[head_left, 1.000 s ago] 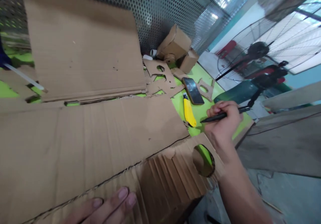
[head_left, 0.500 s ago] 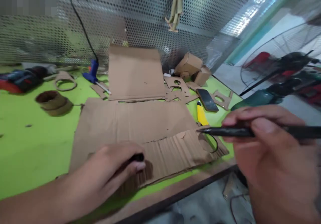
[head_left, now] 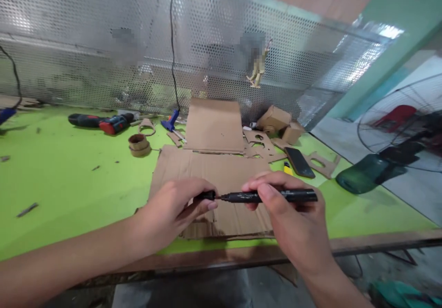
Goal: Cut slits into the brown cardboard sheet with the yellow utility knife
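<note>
Between thumb and fingers, my right hand [head_left: 293,211] grips a black marker [head_left: 272,196], its tip pointing left. My left hand [head_left: 176,206] is closed on the black marker cap [head_left: 207,194], with the cap's mouth facing the tip. Tip and cap are very close together; whether they touch I cannot tell. Both hands are above a large sheet of brown cardboard [head_left: 196,163] on the green table. A smaller cardboard strip [head_left: 238,225] lies along its near side, partly hidden by my hands. Behind, another cardboard panel [head_left: 214,124] stands upright.
To the right lie a yellow cutter [head_left: 287,168], a phone [head_left: 300,162] and a green spray bottle [head_left: 362,174]. A blue glue gun [head_left: 171,121], a cardboard ring [head_left: 139,145] and a power drill [head_left: 103,121] are at the back left. A fan [head_left: 407,119] stands beyond the right edge.
My right hand has brought the marker left, from over the strip's right end to the cap in my left hand. The camera view has shifted, showing more of the table.
</note>
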`<state>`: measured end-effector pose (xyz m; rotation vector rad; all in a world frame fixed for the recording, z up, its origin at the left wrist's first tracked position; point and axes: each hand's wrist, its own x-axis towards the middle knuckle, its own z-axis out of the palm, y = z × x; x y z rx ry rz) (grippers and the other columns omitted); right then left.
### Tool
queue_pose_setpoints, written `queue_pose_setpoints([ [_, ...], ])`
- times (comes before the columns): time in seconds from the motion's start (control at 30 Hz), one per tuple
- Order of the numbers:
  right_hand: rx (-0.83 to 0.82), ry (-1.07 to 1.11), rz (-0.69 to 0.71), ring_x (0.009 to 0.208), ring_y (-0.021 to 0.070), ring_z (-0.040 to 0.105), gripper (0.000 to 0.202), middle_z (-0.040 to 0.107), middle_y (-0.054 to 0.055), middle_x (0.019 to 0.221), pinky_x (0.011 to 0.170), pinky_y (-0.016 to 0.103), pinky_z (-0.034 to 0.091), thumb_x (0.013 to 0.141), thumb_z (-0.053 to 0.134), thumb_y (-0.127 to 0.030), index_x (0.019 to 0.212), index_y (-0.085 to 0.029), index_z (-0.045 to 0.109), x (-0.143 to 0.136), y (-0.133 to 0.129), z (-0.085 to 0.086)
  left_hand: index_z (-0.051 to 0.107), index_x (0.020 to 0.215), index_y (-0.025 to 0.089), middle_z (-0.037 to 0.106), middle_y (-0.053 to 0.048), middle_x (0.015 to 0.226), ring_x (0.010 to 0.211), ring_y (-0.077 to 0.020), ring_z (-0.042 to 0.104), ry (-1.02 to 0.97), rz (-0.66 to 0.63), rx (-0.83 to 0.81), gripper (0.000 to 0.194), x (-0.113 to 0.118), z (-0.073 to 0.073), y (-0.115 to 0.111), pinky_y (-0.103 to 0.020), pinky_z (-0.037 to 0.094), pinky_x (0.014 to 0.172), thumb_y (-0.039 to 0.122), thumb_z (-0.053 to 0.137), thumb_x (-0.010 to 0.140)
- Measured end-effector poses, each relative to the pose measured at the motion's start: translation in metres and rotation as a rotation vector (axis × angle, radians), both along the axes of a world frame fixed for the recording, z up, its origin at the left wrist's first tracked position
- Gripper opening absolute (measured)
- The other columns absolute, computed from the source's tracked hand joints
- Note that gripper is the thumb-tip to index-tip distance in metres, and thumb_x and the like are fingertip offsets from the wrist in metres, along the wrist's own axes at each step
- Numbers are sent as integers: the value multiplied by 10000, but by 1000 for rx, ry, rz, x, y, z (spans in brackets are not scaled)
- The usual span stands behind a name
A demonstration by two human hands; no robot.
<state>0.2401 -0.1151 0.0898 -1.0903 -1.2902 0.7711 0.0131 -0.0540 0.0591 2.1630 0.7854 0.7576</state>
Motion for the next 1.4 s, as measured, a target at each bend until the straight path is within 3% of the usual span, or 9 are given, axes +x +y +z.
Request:
queue_pose_setpoints([
  [0.13, 10, 79, -3, 722, 150, 707, 151, 770, 19, 848, 597, 260, 572, 909, 835, -381, 823, -257, 834, -9, -5, -1, 687, 1039, 224, 686, 40, 831, 673, -87, 539, -5, -1, 30, 192, -5, 3, -8, -207, 384, 619, 366, 566, 1082],
  [0.4, 10, 30, 189, 793, 145, 733, 27, 804, 26, 942, 682, 235, 625, 913, 837, -287, 914, -279, 863, -12, -2, -13, 638, 1042, 207, 678, -20, 898, 757, -152, 606, 126, -31, 258, 282, -13, 6, -16, -264, 402, 655, 365, 423, 1131],
  [0.6, -6, 162, 339, 692, 126, 709, 51, 772, 14, 836, 634, 241, 590, 920, 821, -251, 913, -266, 870, -15, 9, -34, 524, 909, 213, 606, -3, 765, 624, -166, 515, 277, -20, 476, 337, -11, -9, -14, -304, 318, 593, 359, 333, 1145],
  [0.73, -10, 252, 443, 724, 131, 717, 61, 778, 19, 912, 689, 279, 612, 931, 806, -251, 955, -272, 858, -12, 16, -46, 452, 885, 230, 604, 7, 763, 605, -156, 501, 234, -68, 428, 288, -4, -11, -11, -300, 317, 590, 304, 331, 1135],
  [0.93, 19, 94, 518, 846, 144, 735, 42, 805, 45, 942, 800, 293, 617, 927, 816, -239, 937, -251, 855, -6, 24, -27, 399, 863, 246, 541, 30, 722, 576, -156, 432, 262, -145, 378, 261, -7, 0, -6, -322, 292, 580, 276, 350, 1117],
  [1.03, -69, 27, 725, 1057, 196, 748, 253, 793, 90, 1137, 975, 358, 595, 895, 859, -425, 1073, -245, 870, 3, 28, -14, 431, 926, 246, 560, 24, 759, 625, -170, 471, 280, -152, 430, 188, -19, 2, -8, -335, 313, 607, 255, 374, 1105],
  [1.13, -318, 44, 866, 1118, 256, 738, 672, 712, 123, 1360, 910, 382, 625, 859, 733, -757, 1306, -258, 795, 13, 28, -6, 445, 956, 239, 583, 10, 786, 656, -183, 491, 276, -148, 509, 133, -30, -1, -9, -345, 331, 621, 204, 396, 1074],
  [1.27, -389, -428, 722, 1080, 245, 760, 493, 768, 74, 1330, 834, 312, 613, 986, 719, -519, 1437, -322, 701, 9, 20, 2, 467, 925, 229, 584, -3, 776, 642, -193, 488, 352, -129, 633, 175, -37, -9, -6, -368, 301, 602, 222, 424, 1094],
  [1.4, -192, -854, 623, 815, 193, 772, 285, 838, 33, 986, 658, 263, 528, 1079, 507, -263, 1147, -259, 785, -6, 18, 3, 499, 900, 218, 608, -19, 796, 662, -209, 515, 458, -161, 713, 202, -37, -7, -3, -380, 291, 595, 271, 487, 1095],
])
